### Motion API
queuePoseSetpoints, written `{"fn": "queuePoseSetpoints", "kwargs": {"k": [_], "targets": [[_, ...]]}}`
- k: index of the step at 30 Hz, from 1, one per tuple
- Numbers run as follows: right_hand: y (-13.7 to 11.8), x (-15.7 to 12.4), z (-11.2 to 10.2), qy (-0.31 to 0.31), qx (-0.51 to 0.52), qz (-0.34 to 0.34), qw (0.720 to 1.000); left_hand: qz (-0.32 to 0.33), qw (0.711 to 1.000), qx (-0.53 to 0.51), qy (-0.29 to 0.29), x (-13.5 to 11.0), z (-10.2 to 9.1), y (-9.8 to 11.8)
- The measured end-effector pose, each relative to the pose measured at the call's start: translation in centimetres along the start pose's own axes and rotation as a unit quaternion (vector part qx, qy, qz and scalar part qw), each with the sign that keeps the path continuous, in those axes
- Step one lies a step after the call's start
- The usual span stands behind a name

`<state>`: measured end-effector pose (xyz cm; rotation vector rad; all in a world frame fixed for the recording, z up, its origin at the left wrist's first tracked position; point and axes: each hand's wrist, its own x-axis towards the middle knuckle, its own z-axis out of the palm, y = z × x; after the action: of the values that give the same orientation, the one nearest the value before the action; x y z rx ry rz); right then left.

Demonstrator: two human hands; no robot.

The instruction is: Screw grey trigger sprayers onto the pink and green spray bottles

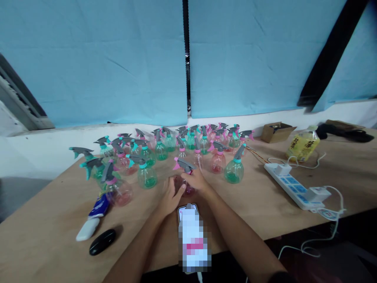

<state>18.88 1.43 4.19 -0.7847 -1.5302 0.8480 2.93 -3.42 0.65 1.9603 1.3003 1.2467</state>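
At the far left of the brown table [50, 224], green spray bottles [98, 173] are standing close together, with pink ones mixed in. Nearer, a blue tube [99, 205] is lying by the foot of a pink bottle [119, 193], and a white case [87, 229] and a shiny black oval thing [102, 242] are resting near it. A green bottle [147, 177] is standing just left of the hands. The left hand [172, 196] is curling around the left side of the held bottle [189, 191], with its thumb on the near side. This pink bottle is sitting between the two hands, right in front of the person, and looking about upright, its long way going up and down and its spray top [185, 165] pointing left. Both hands are touching it, so neither is nearer; the right hand [196, 181] is gripping higher, by the neck. I cannot tell if its bottom is touching the table. Nearer, a phone [193, 241] is lying with its screen lit. To the right, a pink bottle [218, 162] and a green bottle [234, 171] are standing; thin tubes are showing inside some bottles, but I cannot tell if they are holding water. Farther right, a power strip [290, 186] is holding white plugs [317, 193], an open box [276, 133] is holding something too small to tell, and a yellow jug [303, 144] is standing.
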Motion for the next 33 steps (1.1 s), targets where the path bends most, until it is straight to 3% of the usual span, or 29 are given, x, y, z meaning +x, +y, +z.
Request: {"fn": "queuePoseSetpoints", "kwargs": {"k": [5,8,13,20,27,33], "targets": [[0.1,0.1,-0.4,-0.066,0.067,0.051,0.994,-0.100,0.989,-0.095,0.047,0.7,0.3,-1.3],[0.3,0.1,-0.3,-0.050,0.055,0.098,0.992,-0.146,0.982,-0.109,0.054,1.2,0.4,-1.8],[0.3,0.0,0.3,-0.005,0.071,0.099,0.993,-0.159,0.978,-0.128,0.048,1.4,0.1,-1.5],[0.7,0.2,0.1,-0.032,0.049,0.098,0.993,-0.159,0.974,-0.157,0.039,1.8,-0.3,-0.9],[0.8,0.1,0.4,-0.008,0.047,0.109,0.993,-0.166,0.975,-0.150,0.011,1.6,-0.4,-0.1],[0.5,0.1,0.3,-0.024,0.082,0.121,0.989,-0.175,0.974,-0.144,0.009,1.6,-0.2,-1.0]]}}
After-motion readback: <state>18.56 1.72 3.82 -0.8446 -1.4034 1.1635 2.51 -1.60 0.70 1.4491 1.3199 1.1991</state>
